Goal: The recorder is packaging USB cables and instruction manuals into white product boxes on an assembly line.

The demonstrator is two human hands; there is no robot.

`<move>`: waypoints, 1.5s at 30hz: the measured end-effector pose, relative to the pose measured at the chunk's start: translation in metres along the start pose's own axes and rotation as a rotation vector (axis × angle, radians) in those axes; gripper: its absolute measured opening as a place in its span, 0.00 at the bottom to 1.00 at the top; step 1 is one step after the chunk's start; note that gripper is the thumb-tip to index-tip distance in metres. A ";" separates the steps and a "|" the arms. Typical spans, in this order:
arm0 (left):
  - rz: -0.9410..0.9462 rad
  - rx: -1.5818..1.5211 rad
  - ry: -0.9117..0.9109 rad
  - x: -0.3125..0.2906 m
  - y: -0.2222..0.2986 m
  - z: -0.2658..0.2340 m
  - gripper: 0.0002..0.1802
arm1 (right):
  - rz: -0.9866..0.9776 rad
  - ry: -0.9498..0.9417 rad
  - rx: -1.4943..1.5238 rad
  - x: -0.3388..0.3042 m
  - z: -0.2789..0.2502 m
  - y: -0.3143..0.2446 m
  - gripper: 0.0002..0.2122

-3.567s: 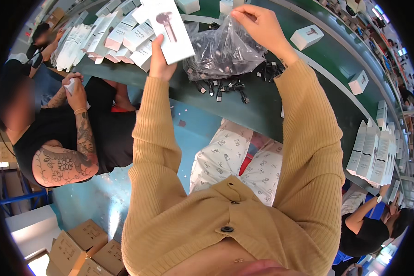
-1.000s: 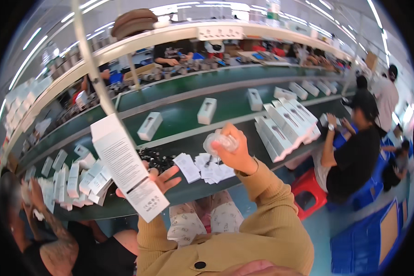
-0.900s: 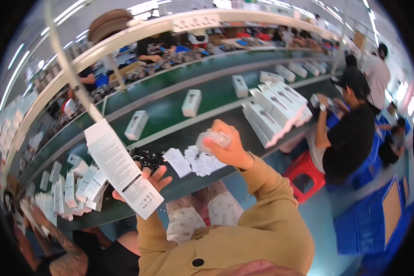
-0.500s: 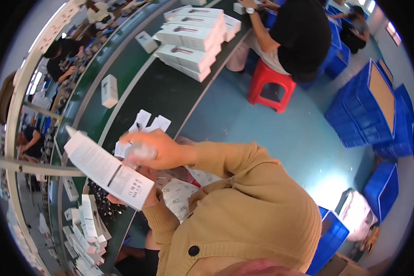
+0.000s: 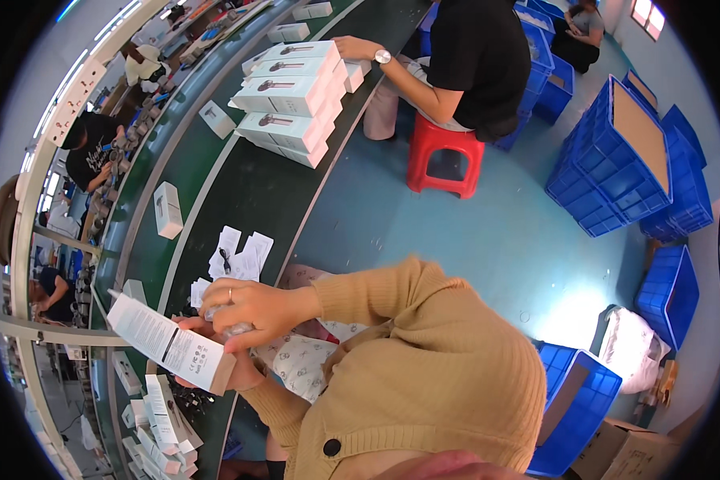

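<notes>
While the left hand (image 5: 246, 374) is wrapped around the box (image 5: 172, 344), I see the box tilted over the edge of the bench (image 5: 248, 192). A flap (image 5: 118, 296) sticks out at its far end. The right hand (image 5: 256, 310) is curled around a clear pack (image 5: 237, 329), right beside the box. The two hands are close together, but I cannot tell if they touch. Part of the left hand is hidden from me.

Just past the right hand, white papers (image 5: 252, 254) lie on the bench with a black cord (image 5: 226, 261) on top. Near the left hand I see a pile of black cords (image 5: 186, 398), and then a heap of boxes (image 5: 164, 436).

Farther up the bench is a neat stack (image 5: 288, 96) of boxes. Next to it, a person (image 5: 484, 68) in black sits on a red stool (image 5: 444, 152). Blue crates (image 5: 600, 172) stand off to the right.
</notes>
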State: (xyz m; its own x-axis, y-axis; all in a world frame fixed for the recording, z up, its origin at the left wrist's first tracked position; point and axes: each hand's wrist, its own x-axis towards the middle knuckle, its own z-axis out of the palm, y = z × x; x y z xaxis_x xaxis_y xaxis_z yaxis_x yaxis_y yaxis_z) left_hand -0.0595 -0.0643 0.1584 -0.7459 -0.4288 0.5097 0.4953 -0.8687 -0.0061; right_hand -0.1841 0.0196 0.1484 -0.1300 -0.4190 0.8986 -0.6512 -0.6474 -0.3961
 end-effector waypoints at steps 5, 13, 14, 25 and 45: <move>-0.014 0.007 -0.064 -0.004 0.004 0.011 0.47 | 0.238 0.026 0.294 0.004 -0.009 -0.008 0.13; 0.047 0.416 0.003 -0.059 0.063 0.009 0.58 | 0.301 0.134 0.288 0.078 -0.010 0.000 0.04; 0.082 0.422 0.033 -0.064 0.074 0.014 0.59 | 0.397 0.184 0.345 0.103 -0.009 -0.011 0.08; 0.420 0.746 0.357 -0.131 0.149 0.055 0.58 | -0.592 0.056 0.325 0.416 0.171 -0.003 0.17; 0.460 0.709 0.422 -0.161 0.199 0.024 0.54 | -0.683 0.121 -0.560 0.464 0.313 0.050 0.16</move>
State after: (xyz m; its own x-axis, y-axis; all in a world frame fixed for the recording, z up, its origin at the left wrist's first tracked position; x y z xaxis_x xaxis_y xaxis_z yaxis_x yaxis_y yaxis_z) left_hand 0.1693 -0.1626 0.0958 -0.4407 -0.8668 0.2331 0.8328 -0.2980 0.4666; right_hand -0.0435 -0.4065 0.4865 0.3628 0.0347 0.9312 -0.8813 -0.3120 0.3550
